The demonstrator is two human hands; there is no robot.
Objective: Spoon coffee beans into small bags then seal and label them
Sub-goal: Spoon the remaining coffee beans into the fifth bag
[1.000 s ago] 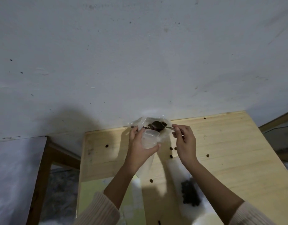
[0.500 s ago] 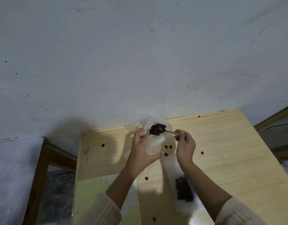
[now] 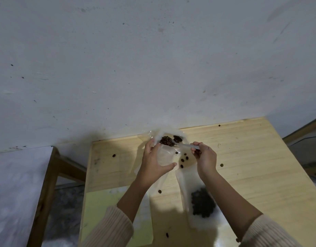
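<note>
My left hand point(image 3: 152, 163) grips a small clear plastic bag point(image 3: 165, 156) and holds its mouth up. My right hand point(image 3: 205, 156) pinches the handle of a metal spoon point(image 3: 184, 145). The spoon's bowl carries a heap of brown coffee beans point(image 3: 167, 141) right at the bag's mouth. Behind it a crumpled clear supply bag point(image 3: 177, 138) with dark beans lies against the wall. A flat clear bag with a dark heap of beans point(image 3: 201, 202) lies under my right forearm.
The light wooden table point(image 3: 251, 166) ends at a grey wall at the back. Several loose beans point(image 3: 183, 160) lie scattered on the wood. A yellow-green sheet point(image 3: 100, 211) lies at the near left. A wooden frame point(image 3: 46, 184) stands left of the table.
The spoon has come up out of the supply bag loaded with beans and now sits at the mouth of the small bag. My left hand has kept its hold on that bag.
</note>
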